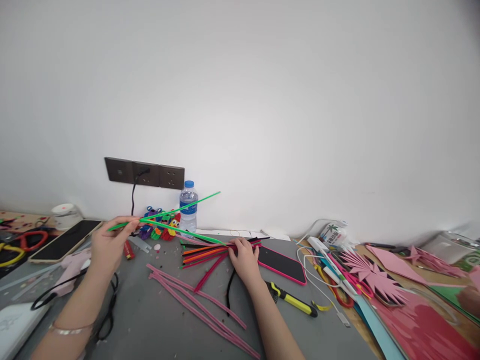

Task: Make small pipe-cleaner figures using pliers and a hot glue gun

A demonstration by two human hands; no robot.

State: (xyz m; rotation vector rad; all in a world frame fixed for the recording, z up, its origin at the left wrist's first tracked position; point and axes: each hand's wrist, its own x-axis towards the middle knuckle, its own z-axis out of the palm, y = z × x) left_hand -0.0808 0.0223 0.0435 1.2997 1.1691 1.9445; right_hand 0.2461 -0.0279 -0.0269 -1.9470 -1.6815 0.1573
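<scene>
My left hand (pixel 112 242) pinches green pipe cleaners (pixel 198 200) between thumb and fingers. One of them angles up to the right in front of the bottle, and another runs down to the bundle on the mat. My right hand (pixel 243 259) rests with curled fingers on that bundle of orange, red and black pipe cleaners (pixel 202 254), gripping it near its right end. Its fingertips hide the lower end of the green strand. Several loose pink pipe cleaners (pixel 202 307) lie nearer to me, and a black one (pixel 228 295) bends beside my right wrist.
Behind the hands stand a water bottle (pixel 188 207) and small colourful pipe-cleaner figures (pixel 159 223). A pink-edged phone (pixel 283 264) and yellow-handled pliers (pixel 294 301) lie right. A glue gun (pixel 71 270) and another phone (pixel 67 241) are left. At far right shows another person's hand (pixel 470 300).
</scene>
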